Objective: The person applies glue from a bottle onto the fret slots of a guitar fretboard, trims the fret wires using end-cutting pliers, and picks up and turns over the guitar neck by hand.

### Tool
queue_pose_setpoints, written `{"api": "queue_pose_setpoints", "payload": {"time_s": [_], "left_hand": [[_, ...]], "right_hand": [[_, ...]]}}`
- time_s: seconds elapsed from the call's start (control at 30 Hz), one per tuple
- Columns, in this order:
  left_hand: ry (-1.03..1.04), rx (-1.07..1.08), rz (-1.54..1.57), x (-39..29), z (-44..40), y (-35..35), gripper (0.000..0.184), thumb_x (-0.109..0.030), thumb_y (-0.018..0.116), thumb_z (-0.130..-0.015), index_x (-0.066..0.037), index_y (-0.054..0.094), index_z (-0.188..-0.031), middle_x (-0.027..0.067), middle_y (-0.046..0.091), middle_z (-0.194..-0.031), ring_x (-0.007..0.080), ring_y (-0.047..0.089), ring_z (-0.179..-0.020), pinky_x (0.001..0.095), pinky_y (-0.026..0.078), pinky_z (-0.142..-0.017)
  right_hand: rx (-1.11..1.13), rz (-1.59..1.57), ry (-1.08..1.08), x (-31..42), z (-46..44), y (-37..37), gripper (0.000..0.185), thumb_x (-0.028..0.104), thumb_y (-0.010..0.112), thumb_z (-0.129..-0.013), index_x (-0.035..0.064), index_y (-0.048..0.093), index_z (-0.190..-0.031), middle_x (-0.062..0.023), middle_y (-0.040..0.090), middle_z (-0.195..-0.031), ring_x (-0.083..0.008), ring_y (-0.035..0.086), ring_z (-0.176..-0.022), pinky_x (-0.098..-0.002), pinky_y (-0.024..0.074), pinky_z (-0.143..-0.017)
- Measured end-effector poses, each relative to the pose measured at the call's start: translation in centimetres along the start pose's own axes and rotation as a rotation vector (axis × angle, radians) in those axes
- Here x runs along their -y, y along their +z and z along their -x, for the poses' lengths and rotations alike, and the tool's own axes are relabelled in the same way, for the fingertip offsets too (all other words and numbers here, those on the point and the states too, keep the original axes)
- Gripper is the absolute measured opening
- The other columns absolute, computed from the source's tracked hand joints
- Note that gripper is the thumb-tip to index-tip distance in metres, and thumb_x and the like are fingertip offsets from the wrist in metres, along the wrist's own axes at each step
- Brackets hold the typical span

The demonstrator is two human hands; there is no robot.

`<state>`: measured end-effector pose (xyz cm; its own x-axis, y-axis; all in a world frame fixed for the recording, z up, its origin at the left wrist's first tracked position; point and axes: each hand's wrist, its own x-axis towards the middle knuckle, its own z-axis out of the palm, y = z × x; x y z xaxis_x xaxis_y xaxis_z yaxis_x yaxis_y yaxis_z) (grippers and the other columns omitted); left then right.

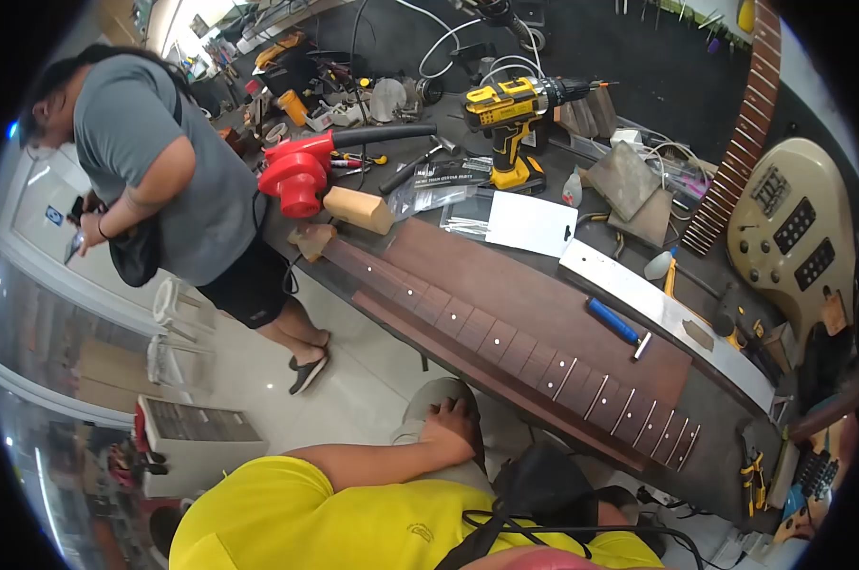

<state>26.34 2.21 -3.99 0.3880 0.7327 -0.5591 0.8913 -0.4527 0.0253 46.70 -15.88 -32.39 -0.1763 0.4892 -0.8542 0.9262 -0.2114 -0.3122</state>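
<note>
My left hand (448, 427) rests on my knee with its fingers lying flat, holding nothing. My right hand does not show. On the workbench beside my knee lies a guitar neck (491, 342), fretboard up, with white dot inlays. Metal frets cross its right part, while the part toward the headstock shows none that I can make out. Under the neck is a brown board (439, 249). A fret tool with a blue handle (612, 320) and a metal T-shaped end lies on that board. A long whitish curved strip (657, 309) lies along its far side.
A yellow cordless drill (507, 123), a red blower (301, 171), a wooden block (358, 209) and a white card (527, 224) lie farther back. Pliers (754, 480) lie at right, near a cream guitar body (781, 223). A person in grey (154, 161) stands at left.
</note>
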Motion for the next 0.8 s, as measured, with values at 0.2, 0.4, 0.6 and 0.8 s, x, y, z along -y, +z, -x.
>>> {"api": "queue_pose_setpoints", "payload": {"time_s": [0.2,0.4,0.6,0.8], "left_hand": [[0.013,-0.273,0.137,-1.1,0.0,3.5,0.036,-0.031,0.07,-0.087,-0.018,0.074,-0.121,0.0141,0.063,-0.133,0.0348,0.052,-0.135,0.0622,0.042,-0.108],[0.111,-0.905,1.034,3.6,-0.6,1.7,0.012,-0.009,0.063,-0.096,-0.003,0.067,-0.106,0.0173,0.07,-0.1,0.0334,0.069,-0.089,0.0406,0.055,-0.082],[-0.014,-1.439,1.085,17.4,-1.1,-10.4,0.034,-0.021,0.066,-0.104,0.004,0.065,-0.127,0.0137,0.067,-0.121,0.0234,0.065,-0.111,0.0382,0.05,-0.102],[-0.003,-1.16,1.071,18.1,-3.7,-13.7,0.06,-0.033,0.072,-0.1,0.01,0.062,-0.14,0.0236,0.069,-0.137,0.0294,0.066,-0.126,0.0371,0.047,-0.11]], "right_hand": [[-0.05,0.056,-0.08,-3.1,-3.2,-0.6,0.039,0.038,0.07,-0.095,0.006,0.079,-0.114,-0.0236,0.077,-0.108,-0.0381,0.074,-0.108,-0.0509,0.0561,-0.093],[-0.442,-0.131,-0.157,1.4,11.3,-16.8,0.036,0.039,0.074,-0.095,0.005,0.079,-0.106,-0.0209,0.077,-0.097,-0.0331,0.075,-0.098,-0.0482,0.0564,-0.087],[-0.77,-0.919,-0.516,2.6,28.9,-18.2,0.021,0.02,0.075,-0.098,0.0022,0.067,-0.106,-0.0026,0.068,-0.093,-0.0096,0.061,-0.086,-0.0298,0.0509,-0.077],[-1.354,-1.168,-0.478,5.6,32.9,-16.8,0.044,0.005,0.068,-0.098,-0.0018,0.051,-0.138,-0.0084,0.071,-0.096,-0.0112,0.065,-0.075,-0.027,0.0539,-0.071]]}}
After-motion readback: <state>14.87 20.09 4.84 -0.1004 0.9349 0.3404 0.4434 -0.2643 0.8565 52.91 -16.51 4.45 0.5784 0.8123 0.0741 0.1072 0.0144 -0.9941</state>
